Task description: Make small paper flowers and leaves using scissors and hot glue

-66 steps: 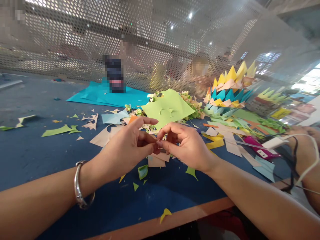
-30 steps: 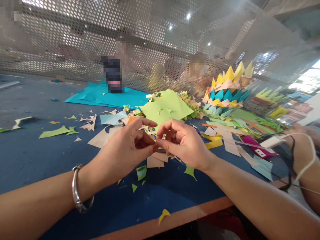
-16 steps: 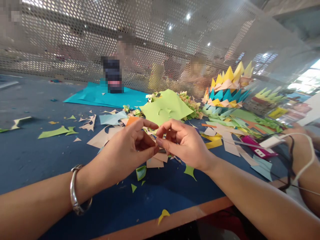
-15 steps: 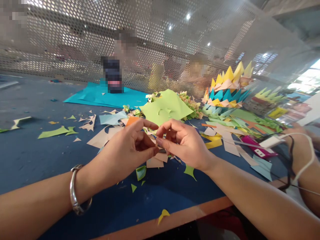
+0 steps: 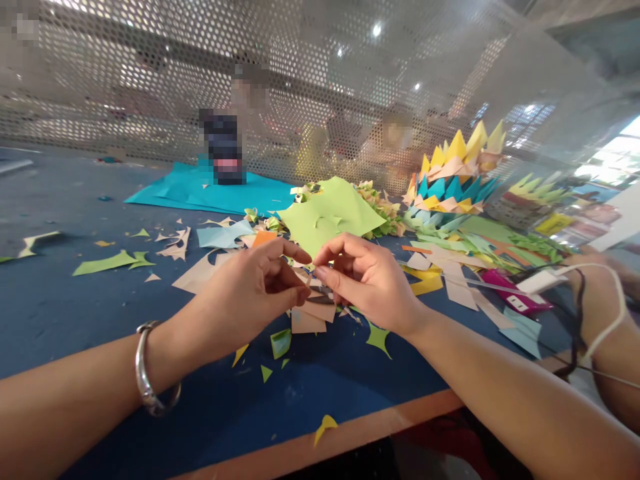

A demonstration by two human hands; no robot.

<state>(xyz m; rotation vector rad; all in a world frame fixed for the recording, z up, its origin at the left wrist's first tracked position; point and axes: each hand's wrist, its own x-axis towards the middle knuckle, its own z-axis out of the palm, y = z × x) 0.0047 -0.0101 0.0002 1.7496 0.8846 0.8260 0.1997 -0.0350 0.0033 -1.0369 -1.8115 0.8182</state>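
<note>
My left hand [image 5: 247, 283] is above the blue tabletop, its fingers curled and the thumb drawn toward the fingertips. My right hand [image 5: 367, 280] meets it from the other side, thumb and index fingertip pinched together. Between the fingertips there seems to be a small pale sliver, too small and hidden to name. Under and behind the hands lie pinkish-beige paper pieces [image 5: 309, 322] and a thin dark object partly covered by the fingers. Just beyond rests a light green paper sheet [image 5: 330, 207] with a cut slit, on top of a pile of small folded paper pieces.
Turquoise sheets [image 5: 165, 193] lie at the back, a blurred-out object standing on them. A tiered folded-paper model [image 5: 455, 177] stands at the back right. Paper scraps [image 5: 105, 262] are scattered about. At right are a magenta power strip [image 5: 517, 293], cables [image 5: 620, 313] and another person's arm [image 5: 603, 320].
Both hands have stayed close together, with a slight shift of the fingertips. The left hand sits a little farther left. The view has moved slightly.
</note>
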